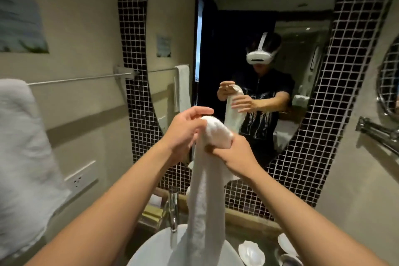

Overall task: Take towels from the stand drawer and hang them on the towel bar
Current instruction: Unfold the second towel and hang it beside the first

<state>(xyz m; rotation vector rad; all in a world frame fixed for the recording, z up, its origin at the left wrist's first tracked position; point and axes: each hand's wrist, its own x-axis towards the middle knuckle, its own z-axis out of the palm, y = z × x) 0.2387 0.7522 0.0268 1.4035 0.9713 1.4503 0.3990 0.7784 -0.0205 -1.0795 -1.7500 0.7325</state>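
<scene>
A white towel (205,196) hangs in a long fold in front of me, above the sink. My left hand (183,129) grips its bunched top from the left. My right hand (235,155) pinches the same top from the right, just below. The metal towel bar (79,79) runs along the left wall at about hand height, to the left of both hands. Another white towel (21,147) is draped over the bar's near end at the far left. The stand drawer is out of view.
A white basin (151,250) with a chrome tap (172,209) lies below the hanging towel. An oval mirror (248,28) set in dark mosaic tile faces me. Shell-shaped dishes (251,252) sit on the counter at right. A wall socket (81,177) is under the bar.
</scene>
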